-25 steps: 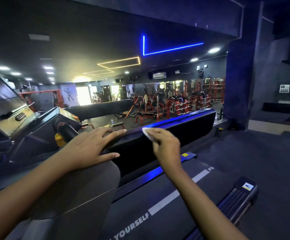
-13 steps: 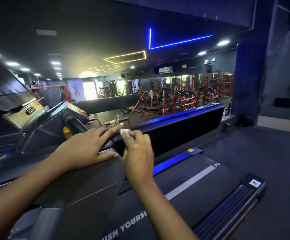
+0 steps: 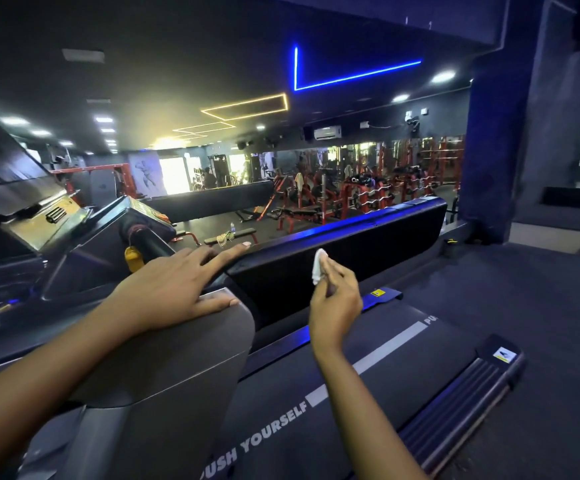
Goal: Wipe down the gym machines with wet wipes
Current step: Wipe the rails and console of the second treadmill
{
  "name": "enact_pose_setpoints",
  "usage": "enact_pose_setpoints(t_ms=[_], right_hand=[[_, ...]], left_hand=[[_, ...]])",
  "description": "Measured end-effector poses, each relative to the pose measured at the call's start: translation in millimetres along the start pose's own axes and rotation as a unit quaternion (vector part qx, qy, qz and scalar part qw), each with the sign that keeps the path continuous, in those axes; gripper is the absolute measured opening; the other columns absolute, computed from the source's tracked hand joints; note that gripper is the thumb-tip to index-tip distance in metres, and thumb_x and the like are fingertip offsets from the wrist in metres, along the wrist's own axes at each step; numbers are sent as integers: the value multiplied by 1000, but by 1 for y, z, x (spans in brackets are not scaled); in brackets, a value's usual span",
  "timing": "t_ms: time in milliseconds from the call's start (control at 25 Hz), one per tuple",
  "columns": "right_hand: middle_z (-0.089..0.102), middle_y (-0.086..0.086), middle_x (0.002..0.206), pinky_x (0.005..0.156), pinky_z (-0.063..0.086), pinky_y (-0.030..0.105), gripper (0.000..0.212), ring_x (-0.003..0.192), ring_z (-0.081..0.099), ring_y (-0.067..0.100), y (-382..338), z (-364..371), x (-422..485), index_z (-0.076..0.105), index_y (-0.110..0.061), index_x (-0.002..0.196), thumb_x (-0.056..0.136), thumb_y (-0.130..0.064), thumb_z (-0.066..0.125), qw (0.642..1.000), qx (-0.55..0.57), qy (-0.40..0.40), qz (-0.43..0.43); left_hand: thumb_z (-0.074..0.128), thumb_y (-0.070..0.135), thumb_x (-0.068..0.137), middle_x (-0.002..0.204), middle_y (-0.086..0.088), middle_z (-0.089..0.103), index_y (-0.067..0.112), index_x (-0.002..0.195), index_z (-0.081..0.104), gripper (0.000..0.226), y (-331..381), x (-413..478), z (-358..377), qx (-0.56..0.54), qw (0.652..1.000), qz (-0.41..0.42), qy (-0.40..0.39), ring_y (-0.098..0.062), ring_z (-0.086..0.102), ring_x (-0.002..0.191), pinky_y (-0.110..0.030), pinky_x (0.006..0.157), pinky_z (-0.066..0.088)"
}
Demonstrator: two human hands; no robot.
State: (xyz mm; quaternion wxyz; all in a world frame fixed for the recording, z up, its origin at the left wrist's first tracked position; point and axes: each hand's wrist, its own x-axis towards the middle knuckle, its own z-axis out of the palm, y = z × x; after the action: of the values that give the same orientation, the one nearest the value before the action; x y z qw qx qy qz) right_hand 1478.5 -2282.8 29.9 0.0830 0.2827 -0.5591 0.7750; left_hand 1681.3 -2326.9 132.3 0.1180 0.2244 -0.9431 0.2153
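I stand at a treadmill whose long black side rail [image 3: 368, 244] runs away to the right, lit blue along its top. My left hand [image 3: 174, 289] lies flat with straight fingers on the near end of the rail and the grey upright cover [image 3: 177, 348]. My right hand [image 3: 333, 299] pinches a small bunched white wet wipe [image 3: 319, 266] and holds it up in front of the rail's inner side, just off the surface.
The treadmill belt [image 3: 333, 393] with "PUSH YOURSELF" printed on it lies below my arms. The console [image 3: 53, 216] and a yellow safety key [image 3: 132, 258] are at left. Beyond the rail stand red weight racks [image 3: 361, 192]. A dark pillar [image 3: 492, 150] rises at right.
My right hand slid the wipe along the rail's top toward my left hand, then lifted it off and drew back down to the right. My left hand stayed on the rail.
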Motion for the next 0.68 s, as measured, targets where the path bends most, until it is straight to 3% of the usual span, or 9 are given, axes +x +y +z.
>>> enact_pose_setpoints(t_ms=[120, 280, 360, 520, 680], right_hand=[[61, -5, 95, 81, 43, 13, 42, 84, 60, 12, -17, 16, -48, 71, -14, 107, 75, 5, 51, 994, 15, -4, -111], [65, -5, 102, 88, 40, 8, 44, 91, 56, 8, -26, 12, -80, 70, -15, 108, 74, 6, 52, 967, 22, -99, -232], [66, -7, 103, 90, 40, 9, 53, 94, 58, 3, -9, 1, -60, 70, -18, 107, 68, 14, 53, 975, 42, -95, -198], [66, -2, 108, 90, 46, 15, 48, 99, 60, 4, 36, -16, -14, 69, -13, 109, 77, 19, 52, 1000, 24, 10, -2], [63, -3, 108, 86, 49, 18, 46, 101, 60, 5, 37, -6, -34, 68, -11, 111, 80, 18, 52, 999, 38, 30, 3]], left_hand=[[-24, 87, 55, 144, 6, 35, 51, 136, -22, 89, -2, 2, 1, -8, 1000, 3, 12, -16, 44, 124, -31, 89, 46], [-16, 86, 62, 142, 6, 37, 50, 142, -13, 88, -4, 2, 3, 4, 999, 9, 30, -16, 43, 125, -33, 88, 47], [-11, 83, 64, 143, 8, 34, 50, 143, -13, 85, -3, 2, 2, 18, 1000, 5, 25, -15, 41, 126, -31, 86, 45], [-14, 83, 62, 144, 8, 32, 52, 139, -19, 83, -2, 3, -1, 14, 1000, 2, 12, -13, 39, 127, -28, 86, 43], [-8, 83, 65, 145, 7, 33, 54, 137, -19, 78, -3, 4, 1, -1, 1000, 4, 12, -15, 40, 126, -30, 89, 43]])
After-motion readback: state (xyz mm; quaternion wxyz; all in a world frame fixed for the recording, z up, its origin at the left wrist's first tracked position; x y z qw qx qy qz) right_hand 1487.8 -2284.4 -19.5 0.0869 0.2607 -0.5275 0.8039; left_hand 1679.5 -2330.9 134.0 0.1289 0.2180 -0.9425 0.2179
